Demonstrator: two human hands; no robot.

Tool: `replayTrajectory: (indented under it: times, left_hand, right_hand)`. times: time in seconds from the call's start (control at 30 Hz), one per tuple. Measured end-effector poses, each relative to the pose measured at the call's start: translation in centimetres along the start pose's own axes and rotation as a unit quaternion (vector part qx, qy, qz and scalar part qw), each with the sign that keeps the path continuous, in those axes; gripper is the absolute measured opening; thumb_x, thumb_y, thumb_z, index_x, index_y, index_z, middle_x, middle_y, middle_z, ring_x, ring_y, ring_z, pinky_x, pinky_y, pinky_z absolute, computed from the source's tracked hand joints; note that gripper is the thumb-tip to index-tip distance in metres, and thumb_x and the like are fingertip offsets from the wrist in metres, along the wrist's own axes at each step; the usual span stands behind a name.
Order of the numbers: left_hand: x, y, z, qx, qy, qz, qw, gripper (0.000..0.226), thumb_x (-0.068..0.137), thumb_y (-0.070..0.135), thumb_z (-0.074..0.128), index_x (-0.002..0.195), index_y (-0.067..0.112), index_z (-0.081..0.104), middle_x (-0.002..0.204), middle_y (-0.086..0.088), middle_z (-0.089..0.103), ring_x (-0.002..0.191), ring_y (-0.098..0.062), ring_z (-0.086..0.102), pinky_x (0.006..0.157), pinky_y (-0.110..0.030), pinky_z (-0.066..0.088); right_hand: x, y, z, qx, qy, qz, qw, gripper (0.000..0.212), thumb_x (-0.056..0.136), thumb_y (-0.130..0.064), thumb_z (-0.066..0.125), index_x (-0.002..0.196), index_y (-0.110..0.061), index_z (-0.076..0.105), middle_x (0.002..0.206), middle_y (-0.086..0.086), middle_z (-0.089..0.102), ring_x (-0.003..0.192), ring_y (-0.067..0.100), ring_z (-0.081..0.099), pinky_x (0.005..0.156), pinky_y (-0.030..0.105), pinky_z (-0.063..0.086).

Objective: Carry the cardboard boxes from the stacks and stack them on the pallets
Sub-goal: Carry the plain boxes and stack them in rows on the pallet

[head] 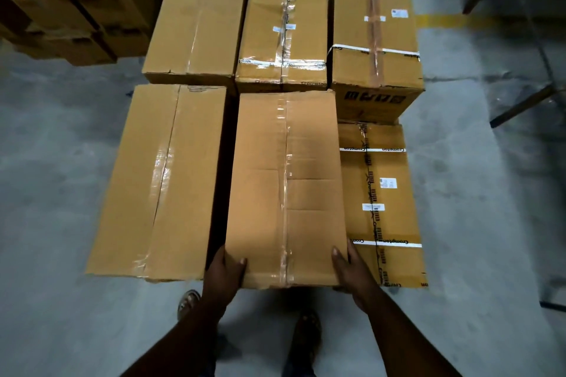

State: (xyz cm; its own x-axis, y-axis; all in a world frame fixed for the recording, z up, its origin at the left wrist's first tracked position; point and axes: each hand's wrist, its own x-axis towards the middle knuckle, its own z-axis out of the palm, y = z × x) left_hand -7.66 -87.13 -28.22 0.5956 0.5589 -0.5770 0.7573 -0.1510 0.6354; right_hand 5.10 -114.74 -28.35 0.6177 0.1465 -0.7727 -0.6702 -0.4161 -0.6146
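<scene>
6 brown boxes sit close together in 2 rows of 3 on the gray floor (61,131).

The word "Crompton" is printed on white tape across the far middle box (283,27). The same word shows on the white straps of the near right box (381,202), where it reads upside down. That box also has 2 small white labels, too small to read. The far right box (375,34) has white straps with tiny print, 2 small white labels, and big black letters on its near side that cannot be read. The far left box (197,18) and the near left box (159,180) are plain, with clear tape down the middle.

The near middle box (286,187) is plain too, with shiny clear tape along its top. It sits higher than the near right box and just beside it. Both hands hold its near end. The left hand (225,272) grips the near left corner, thumb on top, fingers hidden down the side. The right hand (349,269) grips the near right corner the same way, thumb on top.

More brown boxes (70,3) are piled at the far left. 2 feet in sandals (307,332) stand on the floor below the arms. A yellow line (444,21) is painted on the floor at the far right.
</scene>
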Motion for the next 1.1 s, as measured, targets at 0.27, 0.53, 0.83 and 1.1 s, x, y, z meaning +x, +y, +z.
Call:
replayTrajectory:
  times: [0.27, 0.53, 0.83, 1.1]
  left_hand:
    - [-1.3, 0.0, -0.4, 0.098, 0.008, -0.024, 0.995, 0.068, 0.094, 0.020, 0.076, 0.150, 0.001, 0.043, 0.146, -0.022, 0.055, 0.135, -0.039, 0.052, 0.108, -0.042, 0.042]
    - [-1.7, -0.3, -1.7, 0.107, 0.005, -0.010, 0.994, 0.050, 0.088, 0.019, 0.082, 0.131, 0.004, 0.060, 0.124, -0.014, 0.068, 0.118, -0.035, 0.063, 0.089, -0.033, 0.046]
    - [-2.1, -0.2, -2.2, 0.114, 0.048, -0.014, 0.992, 0.044, 0.088, 0.017, 0.081, 0.126, 0.004, 0.063, 0.121, -0.018, 0.070, 0.115, -0.041, 0.064, 0.094, -0.042, 0.051]
    - [-7.1, 2.5, -4.1, 0.083, 0.079, 0.059, 0.992, 0.044, 0.095, 0.016, 0.066, 0.138, 0.008, 0.061, 0.131, -0.015, 0.068, 0.121, -0.036, 0.063, 0.101, -0.042, 0.050]
  right_hand:
    - [0.1, 0.1, 1.0, -0.035, 0.019, -0.016, 0.999, 0.069, 0.102, -0.029, 0.064, 0.158, -0.049, 0.029, 0.140, 0.002, 0.056, 0.118, 0.028, 0.058, 0.090, 0.055, 0.061]
    - [0.5, 1.4, 1.8, -0.063, 0.066, -0.050, 0.995, 0.068, 0.100, -0.028, 0.064, 0.160, -0.041, 0.034, 0.147, 0.000, 0.057, 0.129, 0.030, 0.056, 0.106, 0.056, 0.053]
    - [-0.5, 2.1, 3.1, -0.100, 0.056, -0.055, 0.992, 0.075, 0.103, -0.020, 0.063, 0.166, -0.032, 0.023, 0.155, 0.004, 0.049, 0.139, 0.030, 0.049, 0.115, 0.047, 0.044]
    - [-7.6, -1.0, 6.2, -0.245, 0.141, -0.159, 0.946, 0.072, 0.099, -0.017, 0.066, 0.162, -0.026, 0.033, 0.158, 0.004, 0.047, 0.144, 0.026, 0.044, 0.115, 0.042, 0.043]
